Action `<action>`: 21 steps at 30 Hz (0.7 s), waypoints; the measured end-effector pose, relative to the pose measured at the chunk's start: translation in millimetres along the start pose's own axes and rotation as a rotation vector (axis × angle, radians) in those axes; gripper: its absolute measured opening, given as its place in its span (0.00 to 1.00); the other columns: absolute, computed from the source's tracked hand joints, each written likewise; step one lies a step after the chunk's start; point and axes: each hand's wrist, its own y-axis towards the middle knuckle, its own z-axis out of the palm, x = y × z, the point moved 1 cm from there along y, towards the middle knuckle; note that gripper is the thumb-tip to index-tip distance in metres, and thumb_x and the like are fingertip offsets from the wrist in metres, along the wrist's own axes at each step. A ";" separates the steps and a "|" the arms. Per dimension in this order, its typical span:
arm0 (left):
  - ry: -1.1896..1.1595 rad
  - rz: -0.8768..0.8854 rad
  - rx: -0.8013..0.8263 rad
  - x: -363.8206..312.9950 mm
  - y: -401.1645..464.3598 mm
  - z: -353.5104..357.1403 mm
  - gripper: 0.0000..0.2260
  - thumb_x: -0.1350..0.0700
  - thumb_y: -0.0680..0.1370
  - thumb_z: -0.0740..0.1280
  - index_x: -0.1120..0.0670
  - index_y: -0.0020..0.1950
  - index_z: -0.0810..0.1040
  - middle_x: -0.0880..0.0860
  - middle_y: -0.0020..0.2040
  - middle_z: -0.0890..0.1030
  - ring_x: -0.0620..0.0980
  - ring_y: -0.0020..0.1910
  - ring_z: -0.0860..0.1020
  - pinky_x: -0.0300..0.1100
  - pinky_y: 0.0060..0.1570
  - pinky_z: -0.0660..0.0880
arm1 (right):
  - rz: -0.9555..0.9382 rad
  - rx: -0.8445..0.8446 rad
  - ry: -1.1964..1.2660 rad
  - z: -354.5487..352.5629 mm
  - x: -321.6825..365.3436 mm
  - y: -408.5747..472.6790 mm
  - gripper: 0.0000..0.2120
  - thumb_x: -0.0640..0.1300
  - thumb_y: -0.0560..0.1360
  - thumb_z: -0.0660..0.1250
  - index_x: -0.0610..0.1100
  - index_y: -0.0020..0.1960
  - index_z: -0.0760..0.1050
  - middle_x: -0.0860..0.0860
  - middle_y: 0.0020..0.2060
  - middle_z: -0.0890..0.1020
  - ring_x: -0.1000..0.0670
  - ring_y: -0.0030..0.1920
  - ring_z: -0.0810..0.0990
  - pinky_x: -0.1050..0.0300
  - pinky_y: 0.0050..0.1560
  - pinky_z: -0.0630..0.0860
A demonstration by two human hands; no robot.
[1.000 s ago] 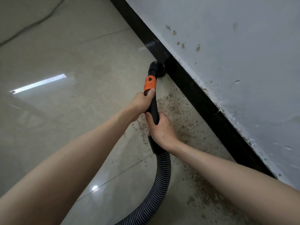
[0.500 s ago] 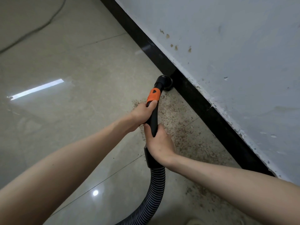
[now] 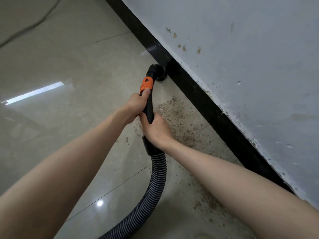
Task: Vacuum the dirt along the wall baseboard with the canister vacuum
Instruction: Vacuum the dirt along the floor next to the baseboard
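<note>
1. The left hand [image 3: 136,104] grasps the black wand [image 3: 149,107] of the vacuum, fingers curled round it just below the orange collar [image 3: 146,84], with the thumb lying up toward that collar.
2. The right hand [image 3: 156,130] grasps the same wand lower down, at 6 o'clock from the left hand and touching it, its fingers wrapped round the tube just above the black cuff [image 3: 151,148].
3. The round black nozzle [image 3: 158,72] sits at 12 o'clock from the hands, on the floor and against the black baseboard [image 3: 198,94].
4. The ribbed grey-and-black hose [image 3: 155,185] runs from the cuff toward 6 o'clock, then bends toward 7 o'clock and leaves the picture at the bottom edge.
5. Brown dirt [image 3: 174,114] is scattered on the glossy tiled floor [image 3: 69,66] at 3 to 5 o'clock from the hands, along the baseboard.
6. The pale wall [image 3: 250,57] above the baseboard has brown spots and chipped paint along its lower edge.
7. A thin dark cable [image 3: 31,26] lies on the floor toward 10 o'clock, well apart from the hands.
</note>
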 end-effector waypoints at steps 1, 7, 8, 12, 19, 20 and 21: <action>0.000 -0.005 0.019 2.4 -0.5 1.6 0.20 0.44 0.81 0.56 0.61 0.46 0.73 0.60 0.45 0.76 0.56 0.42 0.76 0.50 0.46 0.75 | -0.003 -0.003 0.003 -0.4 -3.7 -3.1 0.21 0.62 0.79 0.56 0.46 0.56 0.71 0.48 0.42 0.79 0.43 0.44 0.81 0.47 0.45 0.78; -0.085 -0.041 0.170 15.2 -15.3 10.4 0.18 0.44 0.81 0.57 0.58 0.44 0.73 0.55 0.41 0.75 0.52 0.40 0.75 0.43 0.43 0.73 | 0.032 -0.012 -0.005 -3.7 -20.7 -25.5 0.20 0.64 0.79 0.55 0.48 0.55 0.70 0.50 0.40 0.79 0.45 0.41 0.81 0.48 0.42 0.78; -0.101 -0.052 0.191 16.8 -18.6 12.0 0.17 0.45 0.81 0.57 0.58 0.44 0.73 0.55 0.41 0.75 0.51 0.40 0.75 0.42 0.43 0.73 | 0.045 -0.018 -0.015 -4.0 -22.5 -29.6 0.19 0.64 0.78 0.55 0.49 0.54 0.69 0.50 0.40 0.79 0.46 0.41 0.80 0.49 0.41 0.77; -0.122 -0.078 0.256 16.4 -25.2 14.8 0.17 0.46 0.82 0.57 0.58 0.45 0.73 0.57 0.44 0.76 0.53 0.43 0.76 0.44 0.46 0.74 | 0.084 -0.045 -0.035 -5.8 -20.8 -38.6 0.19 0.64 0.79 0.55 0.48 0.54 0.69 0.50 0.40 0.79 0.45 0.41 0.80 0.48 0.42 0.77; -0.066 -0.097 0.289 11.7 -27.9 9.0 0.17 0.45 0.81 0.57 0.57 0.44 0.73 0.55 0.40 0.76 0.50 0.38 0.76 0.41 0.40 0.75 | 0.142 -0.061 -0.035 -3.1 -11.6 -48.9 0.21 0.64 0.79 0.54 0.47 0.55 0.70 0.46 0.43 0.81 0.42 0.44 0.81 0.44 0.46 0.78; -0.060 -0.108 0.306 14.3 -31.3 11.1 0.17 0.45 0.81 0.57 0.57 0.44 0.73 0.55 0.40 0.76 0.51 0.38 0.76 0.42 0.40 0.75 | 0.156 -0.068 -0.046 -2.8 -14.0 -54.0 0.21 0.64 0.79 0.54 0.47 0.55 0.69 0.46 0.42 0.81 0.42 0.43 0.81 0.44 0.46 0.78; -0.057 -0.115 0.323 16.9 -35.4 14.5 0.16 0.45 0.81 0.57 0.57 0.44 0.73 0.55 0.40 0.76 0.51 0.38 0.76 0.42 0.40 0.75 | 0.169 -0.074 -0.049 -3.1 -17.1 -59.5 0.21 0.64 0.79 0.54 0.48 0.54 0.69 0.46 0.41 0.81 0.42 0.42 0.81 0.45 0.45 0.79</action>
